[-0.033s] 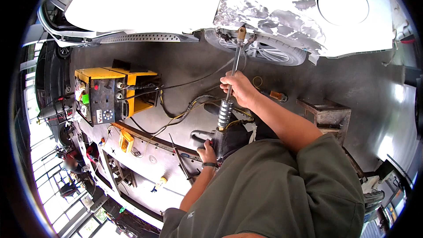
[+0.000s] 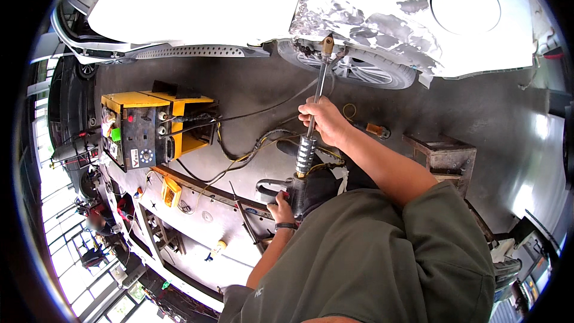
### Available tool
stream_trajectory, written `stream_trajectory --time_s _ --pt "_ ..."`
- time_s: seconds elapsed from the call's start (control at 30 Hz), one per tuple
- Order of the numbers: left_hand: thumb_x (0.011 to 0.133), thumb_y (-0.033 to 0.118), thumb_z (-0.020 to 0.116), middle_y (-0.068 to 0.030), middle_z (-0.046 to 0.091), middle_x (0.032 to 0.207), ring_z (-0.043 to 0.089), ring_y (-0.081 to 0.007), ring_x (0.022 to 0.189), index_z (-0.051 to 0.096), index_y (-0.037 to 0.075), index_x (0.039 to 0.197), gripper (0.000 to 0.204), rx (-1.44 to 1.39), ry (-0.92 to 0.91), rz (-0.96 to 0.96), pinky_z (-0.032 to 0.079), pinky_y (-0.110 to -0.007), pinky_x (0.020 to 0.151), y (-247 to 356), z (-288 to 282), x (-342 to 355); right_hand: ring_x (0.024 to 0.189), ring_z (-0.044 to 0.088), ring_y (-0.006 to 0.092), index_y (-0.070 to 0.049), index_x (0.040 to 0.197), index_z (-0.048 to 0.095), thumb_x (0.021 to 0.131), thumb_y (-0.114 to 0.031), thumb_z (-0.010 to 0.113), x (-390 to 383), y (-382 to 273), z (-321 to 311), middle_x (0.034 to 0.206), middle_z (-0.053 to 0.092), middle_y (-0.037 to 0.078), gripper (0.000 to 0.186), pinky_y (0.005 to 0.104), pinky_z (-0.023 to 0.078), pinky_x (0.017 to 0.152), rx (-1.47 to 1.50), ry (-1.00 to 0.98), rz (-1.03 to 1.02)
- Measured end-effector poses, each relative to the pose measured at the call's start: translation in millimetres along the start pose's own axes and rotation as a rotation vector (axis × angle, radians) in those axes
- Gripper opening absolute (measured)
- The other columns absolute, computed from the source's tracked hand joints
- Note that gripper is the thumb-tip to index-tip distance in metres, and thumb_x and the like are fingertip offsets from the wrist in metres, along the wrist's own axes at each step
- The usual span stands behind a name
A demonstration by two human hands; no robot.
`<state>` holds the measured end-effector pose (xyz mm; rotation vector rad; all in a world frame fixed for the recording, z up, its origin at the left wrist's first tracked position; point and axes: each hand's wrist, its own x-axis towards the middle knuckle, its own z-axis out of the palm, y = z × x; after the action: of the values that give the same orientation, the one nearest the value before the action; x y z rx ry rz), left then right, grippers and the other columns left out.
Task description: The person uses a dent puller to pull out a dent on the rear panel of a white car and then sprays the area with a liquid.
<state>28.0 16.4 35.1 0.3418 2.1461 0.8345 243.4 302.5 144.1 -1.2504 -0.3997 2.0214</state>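
Note:
A dent puller gun [image 2: 304, 155] with a ribbed silver sliding weight and a long metal shaft runs from my waist up to a white car [image 2: 197, 6]. Its brass-coloured tip [image 2: 327, 45] meets the lower edge of the body panel above the wheel, where paint is sanded off in grey patches; exact contact is hard to tell. My right hand [image 2: 324, 116] is closed round the shaft, just above the weight. At the rear, my left hand [image 2: 280, 208] is closed on the black grip [image 2: 272, 189], thumb near a small red part.
Cables run across the floor from a yellow and black welding machine [image 2: 143, 128] at the left. A metal step stool [image 2: 448, 158] stands at right, near an orange tool [image 2: 376, 130]. On a white panel at lower left lie a yellow box [image 2: 171, 192] and a thin rod. Someone is far left.
The gun's rear grip and my left hand have shifted very slightly; the tip and my right hand look the same.

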Motion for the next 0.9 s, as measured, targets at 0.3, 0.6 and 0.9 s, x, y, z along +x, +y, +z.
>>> stream_trajectory --time_s 0.3,0.6,0.9 --pt "0.101 0.057 0.040 -0.0045 0.067 0.078 0.063 -0.0194 0.061 0.064 0.017 0.106 0.047 -0.139 -0.781 -0.759 0.055 -0.035 0.055 34.3 -15.6 13.6 0.083 0.058 0.0151 -0.007 0.107 0.045 0.085 -0.014 0.071 -9.8 9.3 18.2 0.090 0.054 0.004 0.035 0.0312 0.046 0.075 -0.107 -0.074 -0.027" --pt "0.102 0.050 0.042 -0.0022 0.067 0.079 0.062 -0.0186 0.060 0.065 0.016 0.108 0.041 -0.186 -0.597 -0.723 0.054 -0.038 0.051 63.1 -7.5 -3.3 0.081 0.060 0.0160 -0.010 0.087 0.053 0.087 -0.021 0.069 6.1 -13.2 9.8 0.085 0.056 0.003 0.019 0.0332 0.048 0.072 -0.166 -0.112 0.029" --pt "0.100 0.053 0.039 -0.0060 0.066 0.073 0.062 -0.0216 0.058 0.065 0.012 0.100 0.049 -0.066 -0.635 -0.708 0.053 -0.037 0.052 53.9 -13.2 11.4 0.081 0.060 0.0163 -0.007 0.096 0.052 0.088 -0.019 0.067 9.2 -11.0 17.3 0.084 0.056 0.004 0.021 0.0325 0.049 0.074 -0.147 -0.090 0.032"
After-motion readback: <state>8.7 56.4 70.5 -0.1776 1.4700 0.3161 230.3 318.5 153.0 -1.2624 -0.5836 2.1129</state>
